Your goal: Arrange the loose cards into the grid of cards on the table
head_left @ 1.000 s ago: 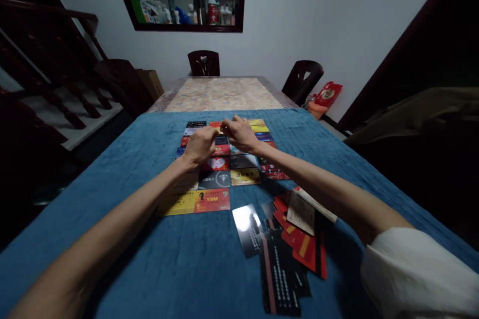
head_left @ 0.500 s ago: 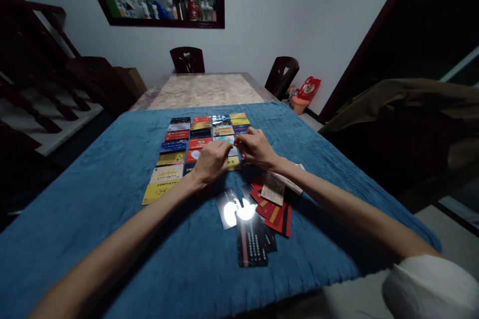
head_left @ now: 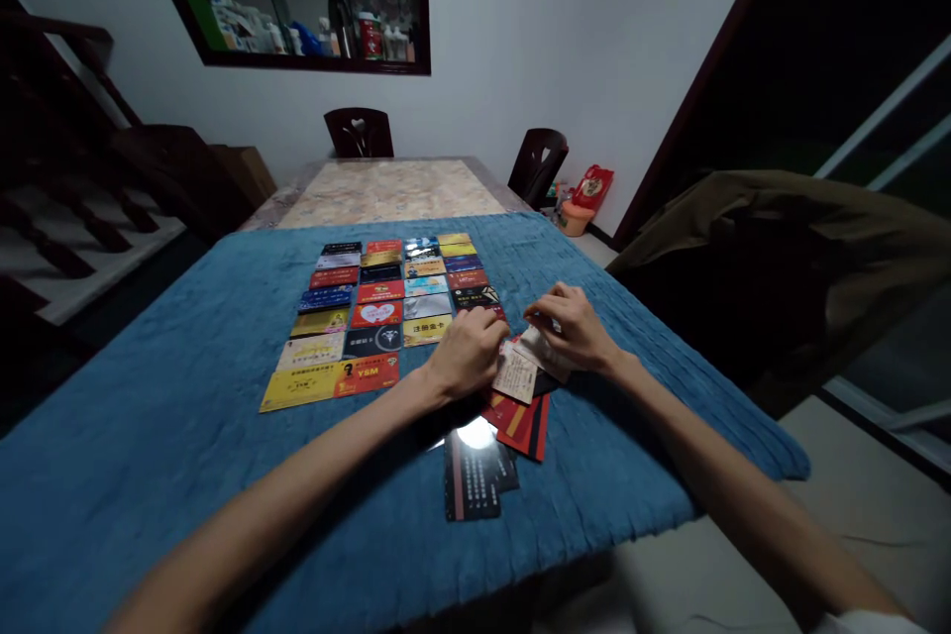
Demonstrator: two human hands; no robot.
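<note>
Rows of colourful plastic cards (head_left: 375, 291) lie edge to edge on the blue cloth. My left hand (head_left: 467, 355) is closed at the lower right corner of these rows, its fingertips bent down out of sight; what it grips is hidden. To its right, my right hand (head_left: 574, 329) has curled fingers, thumb and fingertips together over a loose pile. Whether it pinches a card there is not clear. In the pile, a cream card with printed text (head_left: 515, 373) lies over red striped cards (head_left: 527, 428). Nearer me is a black card with white writing (head_left: 473, 485).
The blue cloth (head_left: 163, 475) covers the near part of a table with a patterned top (head_left: 386, 188). Dark chairs (head_left: 360, 132) stand at its far side. A brown cloth-draped shape (head_left: 713, 248) is at the right, and an orange bucket (head_left: 574, 218) sits on the floor.
Both hands have moved from the right columns of the rows toward me and to the right, and farther apart. My right hand is now over the loose pile. The view has shifted slightly.
</note>
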